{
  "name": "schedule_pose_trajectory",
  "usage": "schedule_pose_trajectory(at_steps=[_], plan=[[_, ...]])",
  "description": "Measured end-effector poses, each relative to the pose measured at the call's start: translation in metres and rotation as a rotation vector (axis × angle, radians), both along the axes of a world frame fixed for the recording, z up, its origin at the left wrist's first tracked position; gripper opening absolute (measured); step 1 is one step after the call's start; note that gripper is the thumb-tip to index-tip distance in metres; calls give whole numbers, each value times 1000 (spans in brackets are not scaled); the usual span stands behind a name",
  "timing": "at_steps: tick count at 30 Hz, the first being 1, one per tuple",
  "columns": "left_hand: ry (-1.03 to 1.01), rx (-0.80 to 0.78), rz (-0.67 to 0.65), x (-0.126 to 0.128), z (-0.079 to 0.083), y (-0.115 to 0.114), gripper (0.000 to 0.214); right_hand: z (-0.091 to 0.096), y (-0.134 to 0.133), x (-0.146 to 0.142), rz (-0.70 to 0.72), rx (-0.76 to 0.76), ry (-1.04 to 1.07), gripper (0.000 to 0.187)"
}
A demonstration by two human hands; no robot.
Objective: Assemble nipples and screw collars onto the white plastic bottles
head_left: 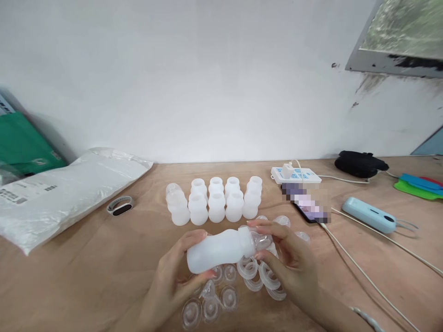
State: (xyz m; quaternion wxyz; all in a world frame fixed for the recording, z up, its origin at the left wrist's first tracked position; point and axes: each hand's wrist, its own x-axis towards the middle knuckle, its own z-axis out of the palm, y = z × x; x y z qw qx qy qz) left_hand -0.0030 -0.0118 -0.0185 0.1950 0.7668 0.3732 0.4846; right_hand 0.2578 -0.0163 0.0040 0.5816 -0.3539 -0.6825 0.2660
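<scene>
A milky white baby bottle (216, 251) lies sideways in the air between my two hands. My left hand (173, 267) is wrapped round its base end. At the other end, the fingers of my right hand (290, 258) close on the white collar and the clear nipple part (261, 240). Below the bottle, several clear silicone nipples (211, 308) lie on the table, partly hidden by my left hand. White screw rings (252, 282) lie in a loose heap under my right hand. Behind stand rows of white bottles (217, 207), the leftmost one (173, 193) topped with a clear cap.
At left are a white plastic parcel (79, 184), a green package (27, 140) and a fitness band (120, 206). To the right are a phone (308, 207), a power strip (297, 175), a light blue device (368, 214), a black pouch (360, 163) and trailing cables. A wall rises behind the table.
</scene>
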Motion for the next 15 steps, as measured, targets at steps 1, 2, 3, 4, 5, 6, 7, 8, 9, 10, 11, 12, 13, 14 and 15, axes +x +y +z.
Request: schedule_pose_trajectory(at_steps=[1, 2, 3, 4, 5, 6, 7, 8, 9, 10, 11, 12, 13, 14, 15], plan=[[10, 15, 9, 0, 1, 0, 45, 0, 1, 0, -8, 0, 6, 27], [25, 23, 14, 0, 2, 1, 45, 0, 1, 0, -18, 5, 6, 26], [48, 22, 13, 0, 3, 2, 44, 0, 2, 0, -27, 15, -4, 27], [83, 11, 7, 1, 6, 3, 42, 0, 2, -1, -32, 31, -30, 28], [131, -5, -6, 1, 8, 5, 41, 1, 1, -1, -30, 56, -67, 29], [187, -21, -19, 2, 11, 6, 39, 3, 0, -2, -25, 89, -114, 31], [246, -32, -28, 3, 14, 8, 37, 4, -1, -3, -19, 126, -164, 33], [296, -30, -30, 4, 16, 10, 35, 6, -2, -4, -14, 166, -210, 34], [334, -9, -21, 4, 19, 12, 35, 8, -4, -6, -14, 201, -245, 35], [360, 24, -2, 3, 20, 14, 36, 10, -5, -7, -19, 225, -266, 35], [373, 62, 23, 2, 22, 16, 37, 12, -5, -8, -29, 236, -272, 35], [373, 93, 50, 1, 23, 17, 37, 13, -6, -9, -41, 231, -268, 35], [363, 108, 77, -1, 24, 19, 37, 13, -6, -9, -52, 215, -259, 34], [343, 104, 108, -3, 25, 19, 36, 13, -5, -8, -62, 191, -249, 32], [313, 80, 142, -4, 27, 20, 34, 12, -5, -7, -71, 165, -242, 30]])
